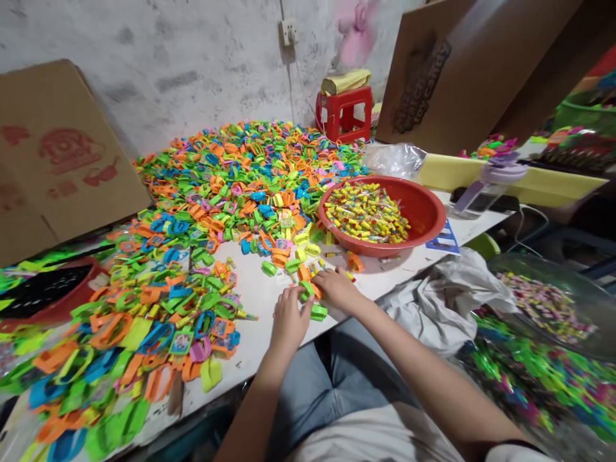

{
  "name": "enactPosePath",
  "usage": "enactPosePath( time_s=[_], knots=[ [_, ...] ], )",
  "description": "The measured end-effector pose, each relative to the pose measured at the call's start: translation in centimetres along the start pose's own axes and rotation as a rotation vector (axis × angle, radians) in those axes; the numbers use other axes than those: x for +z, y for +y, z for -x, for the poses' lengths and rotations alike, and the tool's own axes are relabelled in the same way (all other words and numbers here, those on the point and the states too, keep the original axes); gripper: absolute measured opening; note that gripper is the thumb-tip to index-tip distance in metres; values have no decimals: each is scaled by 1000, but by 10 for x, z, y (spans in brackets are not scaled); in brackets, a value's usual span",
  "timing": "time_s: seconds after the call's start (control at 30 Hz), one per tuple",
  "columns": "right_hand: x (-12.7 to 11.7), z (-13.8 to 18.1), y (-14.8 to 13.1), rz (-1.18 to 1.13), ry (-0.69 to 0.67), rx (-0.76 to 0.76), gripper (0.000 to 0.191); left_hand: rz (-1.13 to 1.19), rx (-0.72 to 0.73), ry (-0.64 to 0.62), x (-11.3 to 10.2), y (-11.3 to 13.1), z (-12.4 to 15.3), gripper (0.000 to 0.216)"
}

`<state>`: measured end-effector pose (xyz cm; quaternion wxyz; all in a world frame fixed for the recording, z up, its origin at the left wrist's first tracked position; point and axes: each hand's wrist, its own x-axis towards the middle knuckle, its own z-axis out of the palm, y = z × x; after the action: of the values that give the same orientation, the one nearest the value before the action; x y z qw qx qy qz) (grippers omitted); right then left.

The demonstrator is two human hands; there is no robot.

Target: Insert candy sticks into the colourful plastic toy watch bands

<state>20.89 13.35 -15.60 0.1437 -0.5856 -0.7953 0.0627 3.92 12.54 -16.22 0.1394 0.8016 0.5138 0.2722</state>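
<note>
My left hand is at the table's front edge, thumb and fingers closed around a green plastic toy watch. Close beside it, my right hand has its fingers bent down over small pieces; what they pinch is hidden. An orange toy watch shows between the two hands. Just below the fingers lies another green toy watch. Beyond the hands, a red basin holds many small yellow candy rolls in clear wrappers. Some loose orange, yellow and green watches lie in front of it.
A large heap of colourful toy watches covers the back of the table, and another pile spreads left. Cardboard boxes stand on both sides. A red stool, a lidded plastic cup and a crumpled white bag are around.
</note>
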Motion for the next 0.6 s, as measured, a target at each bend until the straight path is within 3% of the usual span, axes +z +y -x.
enactPosePath(
  time_s=[0.1,0.33,0.6],
  knots=[
    [2,-3,1,-6,27,42,24,3,-13,10,4,-6,-13,28],
    [8,0,-3,-24,89,98,22,74,22,-123,7,-18,-22,30],
    [-1,25,-5,-184,280,171,13,301,-143,-16,-6,-21,-14,19]
  ],
)
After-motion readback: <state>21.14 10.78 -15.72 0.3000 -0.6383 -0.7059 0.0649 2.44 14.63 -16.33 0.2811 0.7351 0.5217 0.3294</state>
